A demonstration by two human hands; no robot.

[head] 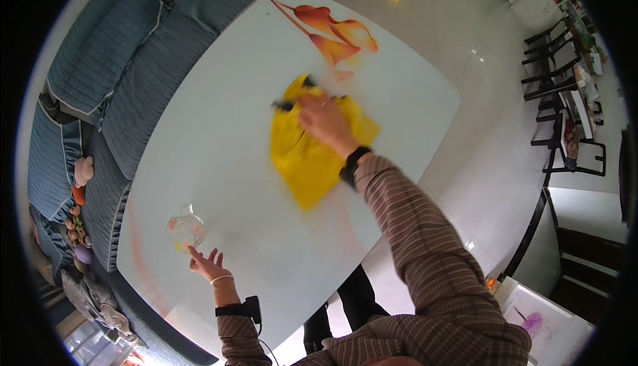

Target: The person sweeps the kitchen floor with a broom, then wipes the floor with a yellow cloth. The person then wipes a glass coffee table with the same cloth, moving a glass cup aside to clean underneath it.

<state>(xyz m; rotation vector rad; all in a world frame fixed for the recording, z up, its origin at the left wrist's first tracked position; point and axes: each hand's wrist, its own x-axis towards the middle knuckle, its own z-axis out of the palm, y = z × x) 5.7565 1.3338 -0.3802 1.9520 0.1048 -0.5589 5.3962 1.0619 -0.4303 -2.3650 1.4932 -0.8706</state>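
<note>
My right hand (321,119), a little blurred, presses on a bunched yellow cloth (311,159) with dark patches at its far edge. The cloth lies spread over the glossy white tabletop (219,141), which bears a printed orange calla lily design (339,29). Lower left on the same table stands a clear glass vessel (185,231) with a short tab or handle and coloured spots. My left hand (209,265) is just beside it, fingers apart, one fingertip at or very near its rim; whether they touch I cannot tell.
A blue quilted sofa (144,82) runs along the table's left side, with soft toys (77,226) and crumpled clothing (94,306) on it. Black-framed chairs (551,84) stand far right on the pale tiled floor (478,151). A white cabinet with a purple flower print (532,322) is at lower right.
</note>
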